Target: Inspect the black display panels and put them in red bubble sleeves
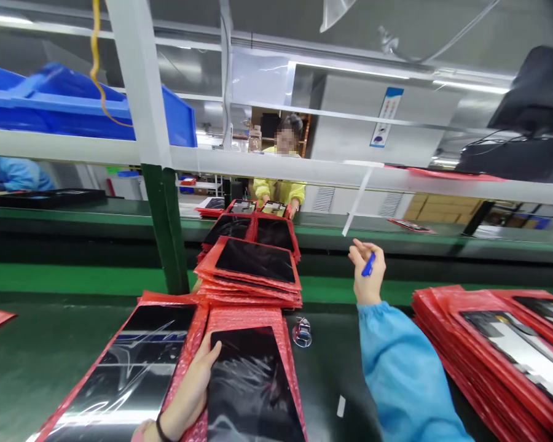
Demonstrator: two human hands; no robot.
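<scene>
My left hand (191, 387) rests on the left edge of a black panel (253, 387) lying on a red bubble-wrap bag, thumb on the glass and fingers curled round the edge. My right hand (367, 273), in a light blue sleeve, is raised above the bench and pinches a small blue pen-like tool (368, 265). A second black panel on red wrap (133, 368) lies to the left. Behind them rises a stack of red-bagged panels (253, 270).
Another stack of red-bagged panels (502, 350) sits at the right. A small clear tape roll (301, 331) lies on the dark green bench (37, 362). A green and white post (159, 184) stands ahead. A person in yellow (281, 184) works across the line. Blue bins (74, 104) sit overhead.
</scene>
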